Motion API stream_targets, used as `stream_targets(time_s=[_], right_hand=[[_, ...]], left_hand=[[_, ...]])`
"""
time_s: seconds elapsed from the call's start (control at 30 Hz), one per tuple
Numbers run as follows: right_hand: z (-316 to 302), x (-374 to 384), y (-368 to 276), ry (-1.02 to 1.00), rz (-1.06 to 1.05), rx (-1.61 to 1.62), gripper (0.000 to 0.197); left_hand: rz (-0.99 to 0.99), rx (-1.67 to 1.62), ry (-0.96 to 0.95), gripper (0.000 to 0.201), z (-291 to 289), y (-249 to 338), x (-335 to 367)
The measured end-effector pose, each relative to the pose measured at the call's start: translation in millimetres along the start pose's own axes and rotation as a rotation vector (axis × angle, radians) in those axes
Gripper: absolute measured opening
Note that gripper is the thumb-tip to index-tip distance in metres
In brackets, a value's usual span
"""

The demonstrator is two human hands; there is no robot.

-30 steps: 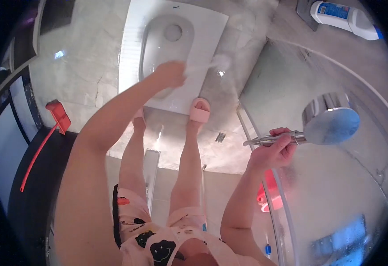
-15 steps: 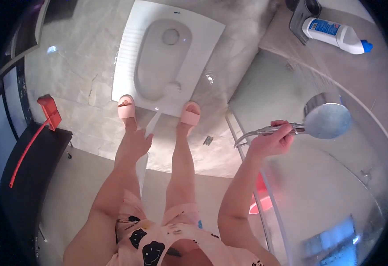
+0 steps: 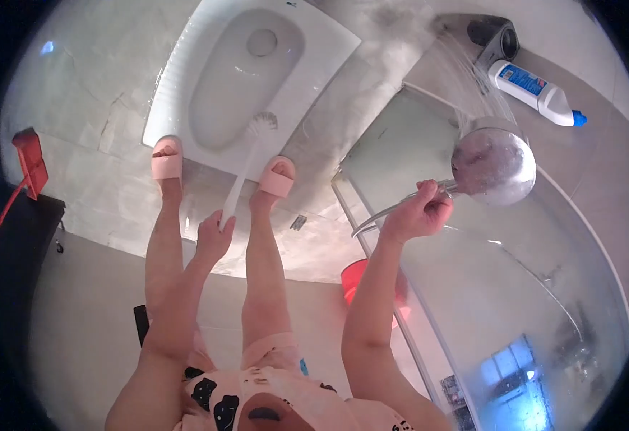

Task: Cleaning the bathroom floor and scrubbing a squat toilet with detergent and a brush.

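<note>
I see my left hand (image 3: 214,237) low at centre, its fingers curled tight round the bottom end of the white plastic toilet brush (image 3: 246,169). Its slim straight handle runs up toward one o'clock, and the round bristled head rests on the near rim of the white ceramic squat pan (image 3: 185,79), which fills the eleven-to-twelve o'clock part of the view. My two pink slippers (image 3: 276,177) stand at the pan's near edge, one on each side of the handle, so the brush has only a narrow lane between my feet; the wet grey tiled floor (image 3: 91,194) lies open toward nine o'clock.

To the right, my right hand (image 3: 418,214) is fisted round the chrome handle of the round silver shower head (image 3: 492,166), which sprays water toward twelve o'clock. The curved glass shower screen (image 3: 515,287) hems that hand in from three to five o'clock. A white bottle with a blue cap (image 3: 537,93) lies at two o'clock, well apart.
</note>
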State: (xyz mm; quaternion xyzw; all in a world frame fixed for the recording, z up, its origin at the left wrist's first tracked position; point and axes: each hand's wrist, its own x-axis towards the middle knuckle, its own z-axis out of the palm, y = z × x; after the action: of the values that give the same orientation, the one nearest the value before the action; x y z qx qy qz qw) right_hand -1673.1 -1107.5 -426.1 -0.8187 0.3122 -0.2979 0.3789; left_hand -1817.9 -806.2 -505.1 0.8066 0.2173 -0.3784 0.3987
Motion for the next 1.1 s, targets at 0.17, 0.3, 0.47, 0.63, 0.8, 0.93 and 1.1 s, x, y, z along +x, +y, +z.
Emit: stream_targets(time_s=[0.17, 0.3, 0.47, 0.63, 0.8, 0.93, 1.1], right_hand=[[1, 27, -13, 0.075, -0.195, -0.151, 0.018], [10, 50, -35, 0.122, -0.234, -0.093, 0.022], [23, 55, -53, 0.128, -0.242, -0.014, 0.034], [28, 51, -43, 0.030, -0.186, 0.067, 0.033], [45, 63, -50, -0.002, -0.197, 0.068, 0.031], [55, 75, -59, -0.007, -0.162, 0.060, 0.030], [59, 84, -49, -0.033, -0.134, 0.118, 0.033]], left_hand=[[-0.105, -0.005, -0.140, 0.025, -12, 20, 7], [-0.076, -0.097, -0.118, 0.024, -13, 23, 6], [-0.008, -0.106, -0.057, 0.024, -11, 12, 7], [-0.044, -0.128, -0.054, 0.024, -17, 9, 8], [-0.041, -0.125, -0.037, 0.025, -23, 10, 11], [-0.066, -0.115, -0.071, 0.026, -26, 16, 12], [-0.088, -0.128, -0.081, 0.027, -26, 15, 14]])
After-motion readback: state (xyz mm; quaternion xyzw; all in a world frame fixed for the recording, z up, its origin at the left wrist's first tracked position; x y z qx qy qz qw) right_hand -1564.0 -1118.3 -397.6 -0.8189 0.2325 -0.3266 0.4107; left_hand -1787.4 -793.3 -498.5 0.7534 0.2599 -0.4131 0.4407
